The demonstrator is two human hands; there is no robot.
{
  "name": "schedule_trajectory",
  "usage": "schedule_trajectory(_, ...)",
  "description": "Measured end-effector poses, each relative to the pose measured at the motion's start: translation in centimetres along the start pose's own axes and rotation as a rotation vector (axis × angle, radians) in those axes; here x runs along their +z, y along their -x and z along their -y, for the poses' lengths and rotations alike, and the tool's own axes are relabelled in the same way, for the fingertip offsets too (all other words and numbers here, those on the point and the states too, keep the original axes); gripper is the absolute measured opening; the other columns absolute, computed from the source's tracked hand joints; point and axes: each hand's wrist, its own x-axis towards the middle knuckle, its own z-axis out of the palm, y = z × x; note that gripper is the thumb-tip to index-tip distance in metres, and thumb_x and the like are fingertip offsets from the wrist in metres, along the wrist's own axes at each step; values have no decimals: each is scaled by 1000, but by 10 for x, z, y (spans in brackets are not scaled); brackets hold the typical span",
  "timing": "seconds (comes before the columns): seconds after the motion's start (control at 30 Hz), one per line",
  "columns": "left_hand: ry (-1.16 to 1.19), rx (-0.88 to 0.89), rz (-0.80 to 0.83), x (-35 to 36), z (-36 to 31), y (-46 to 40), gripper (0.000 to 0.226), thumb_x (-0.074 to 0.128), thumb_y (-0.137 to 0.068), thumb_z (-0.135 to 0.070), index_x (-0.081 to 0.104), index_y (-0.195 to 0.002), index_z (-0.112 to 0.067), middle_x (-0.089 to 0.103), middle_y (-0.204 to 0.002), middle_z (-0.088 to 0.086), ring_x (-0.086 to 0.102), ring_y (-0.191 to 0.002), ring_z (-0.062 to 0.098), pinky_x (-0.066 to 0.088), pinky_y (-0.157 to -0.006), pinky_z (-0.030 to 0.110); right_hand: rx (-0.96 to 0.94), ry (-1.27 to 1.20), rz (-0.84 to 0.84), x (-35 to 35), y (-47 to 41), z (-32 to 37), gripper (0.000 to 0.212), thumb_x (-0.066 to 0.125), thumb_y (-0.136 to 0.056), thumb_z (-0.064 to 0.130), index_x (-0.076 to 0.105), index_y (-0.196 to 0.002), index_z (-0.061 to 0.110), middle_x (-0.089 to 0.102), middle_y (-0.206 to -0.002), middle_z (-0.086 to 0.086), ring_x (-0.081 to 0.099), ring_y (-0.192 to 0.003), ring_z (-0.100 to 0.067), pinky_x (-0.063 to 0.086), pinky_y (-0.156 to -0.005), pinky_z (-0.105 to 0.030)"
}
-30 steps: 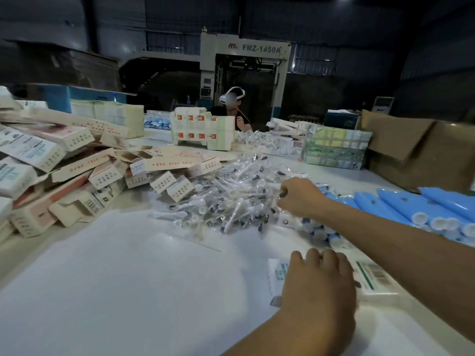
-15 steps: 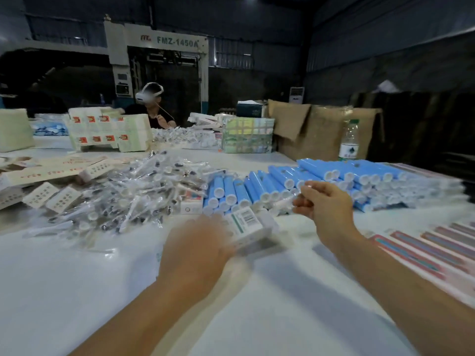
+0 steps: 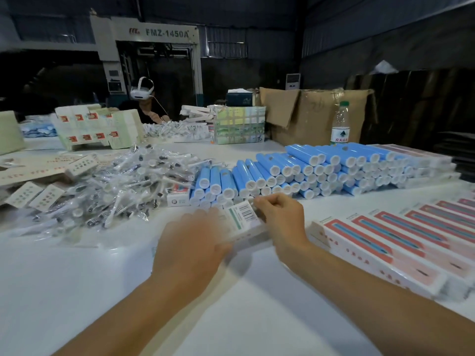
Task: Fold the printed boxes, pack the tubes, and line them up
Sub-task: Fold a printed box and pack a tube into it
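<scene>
Nearest, two bare forearms reach in from 6 o'clock over the white table (image 3: 77, 291). At centre the left hand (image 3: 191, 249) lies palm-down over the near end of a white printed box (image 3: 241, 220), fingers curled round it, thumb on its side; the box is blurred, barcode face up, tilted a bit toward 1 o'clock. The right hand (image 3: 281, 219) sits at the box's far end w/ fingers bent, tips pinching near the flap; whether something small is also in that pinch can't be told.

At 3–4 o'clock, a row of finished pink-and-white boxes (image 3: 393, 250) lies side by side, touching, long sides parallel.

Just beyond the hands, approx 12–2 o'clock, a stack of blue tubes (image 3: 303, 170) w/ white caps facing the camera, piled several layers high. At 10–11 o'clock, a loose heap of clear-wrapped toothbrushes (image 3: 123, 183); a small white carton (image 3: 178, 197) sits between heap and tubes. Flat unfolded box blanks (image 3: 38, 173) spread at 9–10 o'clock.

Farther out: a water bottle (image 3: 340, 124) at 1 o'clock by an open brown cardboard carton (image 3: 308, 114), a stack of printed packs (image 3: 240, 128) at 12, cream cartons (image 3: 95, 127) at 11. Behind them sits a person wearing a headset (image 3: 142, 92), w/ a machine (image 3: 154, 47) marked FMZ-1450A at the back.
</scene>
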Motion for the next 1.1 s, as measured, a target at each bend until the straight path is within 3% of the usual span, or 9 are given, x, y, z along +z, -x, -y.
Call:
schedule_trajectory(0.13, 13, -43, -9, 1, 8, -1, 67, 29, -92, -60, 20, -146, -22, 41, -135, -6, 42, -117, 15, 31, -89, 29, -26, 54, 122, 4, 7, 4, 29, 49, -96, 36, 66, -73, 28, 66, -107, 0, 61, -97, -15, 51, -73, -33)
schedule_trajectory(0.23, 28, -84, -16, 0, 14, -2, 67, 31, -91, -60, 23, -146, -21, 43, -133, -5, 44, -116, 17, 32, -88, 30, -193, 124, 98, -4, 10, 5, 20, 53, -94, 29, 64, -79, 35, 54, -108, 12, 51, -110, -12, 42, -92, -27)
schedule_trajectory(0.37, 44, -119, -33, 2, 20, -2, 66, 35, -92, -58, 28, -145, -19, 47, -130, -3, 46, -115, 20, 33, -87, 32, -311, 159, 61, -11, 18, 4, 21, 58, -91, 16, 62, -78, 33, 61, -91, 9, 56, -79, -1, 42, -65, -8)
schedule_trajectory(0.6, -15, -115, -34, 4, 21, -2, 65, 29, -94, -60, 20, -145, -21, 42, -132, -5, 43, -116, 17, 31, -88, 30, -269, 218, 152, -5, 24, -2, 19, 59, -88, 6, 67, -78, 20, 66, -73, 0, 54, -69, -19, 49, -71, -50)
schedule_trajectory(0.77, -52, -99, -26, 4, 18, -2, 66, 29, -94, -60, 18, -146, -21, 40, -135, -5, 41, -118, 17, 30, -90, 30, -270, 244, 182, -4, 21, -4, 31, 58, -87, 6, 56, -92, 36, 67, -84, -7, 48, -65, -18, 49, -66, -49)
schedule_trajectory(0.87, -63, -85, -1, 3, 12, -1, 68, 31, -92, -61, 18, -146, -20, 41, -135, -4, 42, -117, 18, 32, -90, 31, -202, 215, 216, -4, 23, -4, 36, 58, -88, 4, 69, -80, 37, 70, -70, 15, 49, -64, -12, 49, -63, -44)
schedule_trajectory(0.93, -52, -72, 22, 1, 8, 0, 69, 38, -92, -58, 26, -145, -17, 46, -131, -1, 46, -113, 21, 35, -89, 34, -191, 212, 200, -4, 23, -5, 34, 59, -87, 2, 76, -75, 28, 71, -70, 7, 48, -60, -8, 45, -60, -38)
schedule_trajectory(1.0, -26, -59, -4, -1, 5, 2, 67, 51, -88, -54, 41, -140, -12, 55, -122, 4, 53, -105, 26, 40, -84, 38, -199, 210, 191, -3, 22, -7, 28, 60, -86, 2, 74, -101, 21, 68, -68, 1, 49, -60, -8, 45, -62, -33)
schedule_trajectory(1.1, -36, -38, -11, 0, 5, 2, 68, 43, -91, -57, 32, -144, -15, 49, -128, 0, 48, -111, 22, 35, -87, 35, -175, 219, 202, -3, 19, -9, 54, 61, -87, 4, 49, -136, 23, 58, -61, 7, 51, -61, -7, 46, -64, -26)
